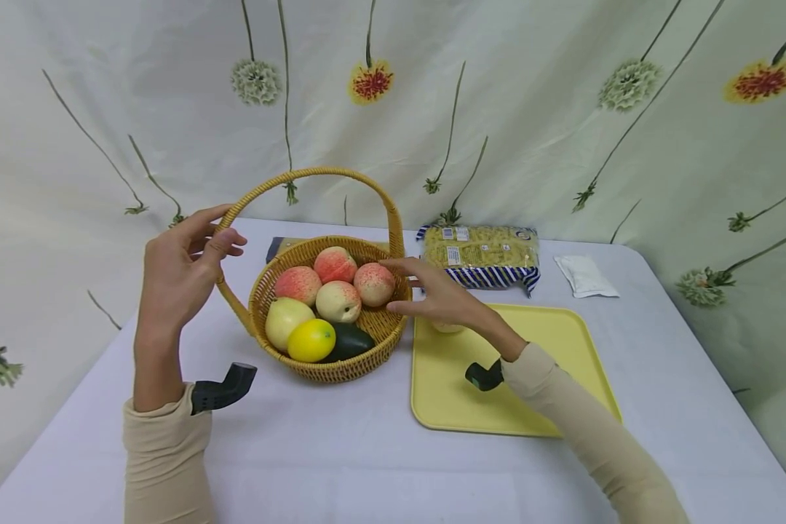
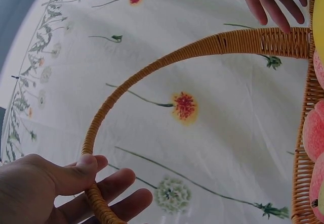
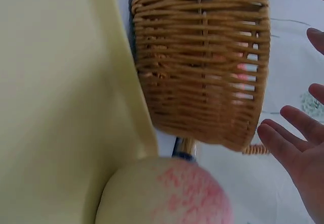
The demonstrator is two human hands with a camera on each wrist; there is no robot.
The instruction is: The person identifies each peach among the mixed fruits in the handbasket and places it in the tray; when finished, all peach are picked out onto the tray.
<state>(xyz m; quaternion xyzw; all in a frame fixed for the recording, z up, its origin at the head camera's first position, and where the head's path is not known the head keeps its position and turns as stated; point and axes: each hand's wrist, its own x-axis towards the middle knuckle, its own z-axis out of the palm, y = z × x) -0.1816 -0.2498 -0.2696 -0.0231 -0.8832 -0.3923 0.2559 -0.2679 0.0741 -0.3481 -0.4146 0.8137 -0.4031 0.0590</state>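
Note:
A wicker basket (image 1: pixel 340 372) stands on the table with its tall handle (image 1: pixel 327 172) upright. Inside lie several peaches (image 1: pixel 338 301), a pale pear (image 1: pixel 287 324), a yellow lemon (image 1: pixel 311 340) and a dark green fruit or vegetable (image 1: pixel 350 342). My left hand (image 1: pixel 182 269) pinches the left side of the handle between thumb and fingers, as the left wrist view also shows. At the basket's right rim, my right hand (image 1: pixel 442 295) has its fingers spread and holds nothing. Below it, a peach (image 3: pixel 167 193) rests on the yellow tray (image 1: pixel 517 407), mostly hidden by the hand in the head view.
Behind the tray lies a bag of pasta (image 1: pixel 481 247) with a blue-striped edge. A small white packet (image 1: pixel 586 276) is to its right. Partly hidden behind the basket is a flat wooden piece with a dark end (image 1: pixel 276 247). A flowered cloth (image 1: pixel 530 109) hangs behind the table.

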